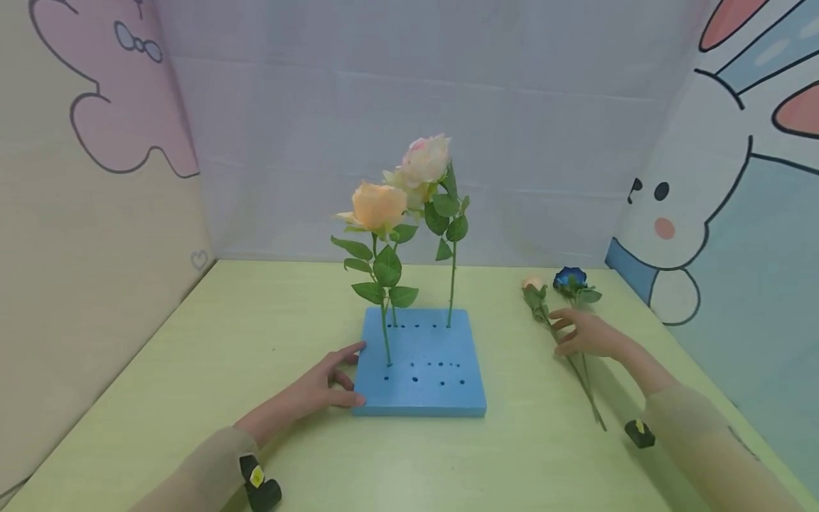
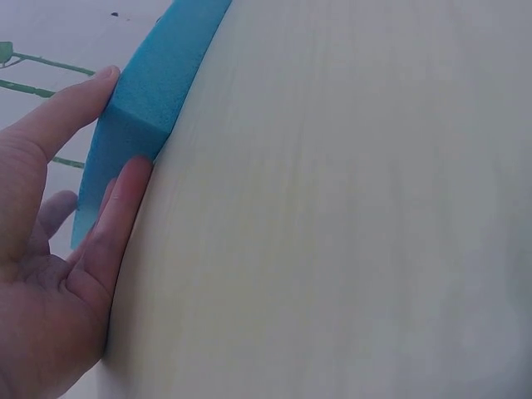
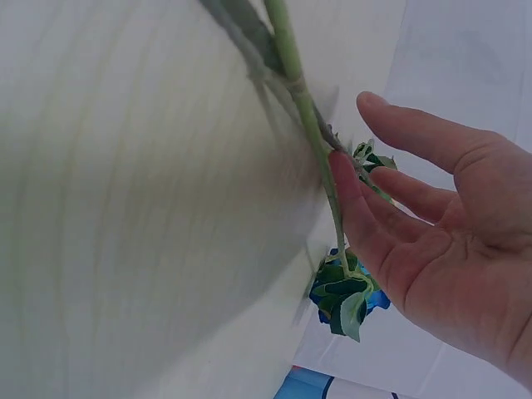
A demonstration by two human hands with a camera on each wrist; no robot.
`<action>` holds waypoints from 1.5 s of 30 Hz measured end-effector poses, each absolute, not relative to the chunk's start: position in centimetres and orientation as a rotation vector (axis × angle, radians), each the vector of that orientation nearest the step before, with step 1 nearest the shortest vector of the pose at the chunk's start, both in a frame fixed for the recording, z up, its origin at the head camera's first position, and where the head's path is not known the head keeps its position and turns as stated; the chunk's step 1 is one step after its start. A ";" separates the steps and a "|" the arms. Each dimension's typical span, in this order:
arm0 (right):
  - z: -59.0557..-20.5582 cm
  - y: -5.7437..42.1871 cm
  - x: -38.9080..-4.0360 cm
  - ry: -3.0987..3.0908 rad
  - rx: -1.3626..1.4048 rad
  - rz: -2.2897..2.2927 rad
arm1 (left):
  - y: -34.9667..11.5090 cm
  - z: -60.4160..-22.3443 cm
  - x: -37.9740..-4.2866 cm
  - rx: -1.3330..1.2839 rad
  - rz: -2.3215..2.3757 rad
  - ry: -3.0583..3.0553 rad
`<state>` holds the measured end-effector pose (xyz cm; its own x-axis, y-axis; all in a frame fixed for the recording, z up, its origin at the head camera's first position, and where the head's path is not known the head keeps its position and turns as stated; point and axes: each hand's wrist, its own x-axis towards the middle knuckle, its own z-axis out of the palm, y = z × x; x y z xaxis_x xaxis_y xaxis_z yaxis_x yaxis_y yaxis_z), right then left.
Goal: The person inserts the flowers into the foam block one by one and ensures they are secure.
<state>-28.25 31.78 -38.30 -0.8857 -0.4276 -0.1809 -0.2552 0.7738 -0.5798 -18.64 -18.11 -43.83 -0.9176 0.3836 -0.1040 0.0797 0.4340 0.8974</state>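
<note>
A blue foam board (image 1: pixel 429 348) with rows of small holes lies on the table. My left hand (image 1: pixel 320 384) touches its left side, with the thumb at the near corner and fingers along the edge. A peach rose (image 1: pixel 379 206) and a pale pink rose (image 1: pixel 425 160) stand upright in the board on leafy green stems. At the right, my right hand (image 1: pixel 589 334) hovers over two lying flowers, a blue rose (image 1: pixel 569 277) and a small peach one (image 1: pixel 532 284). In the right wrist view its fingers are spread, with one fingertip right at a green stem (image 3: pixel 287 41).
The pale yellow-green table (image 1: pixel 224 341) runs back to a white cloth backdrop (image 1: pixel 269 163). Side panels with cartoon drawings, including a rabbit (image 1: pixel 678 192) at the right, border the table. Black wrist devices (image 1: pixel 261 483) sit at both sleeves.
</note>
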 end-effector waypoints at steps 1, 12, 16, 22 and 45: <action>-38.3 31.7 -28.3 2.658 -0.522 -0.809 | -18.1 -43.8 -18.6 0.401 1.480 2.397; -38.8 30.7 -28.4 2.666 -0.530 -0.769 | -18.1 -44.4 -18.7 0.362 1.489 2.391; -39.0 30.5 -28.5 2.688 -0.543 -0.754 | -18.1 -44.3 -18.7 0.362 1.506 2.380; -39.3 30.4 -28.8 2.685 -0.521 -0.763 | -18.1 -44.4 -18.7 0.378 1.495 2.384; -37.1 27.9 -29.3 2.553 -0.553 -1.170 | -18.1 -44.1 -18.8 0.353 1.471 2.410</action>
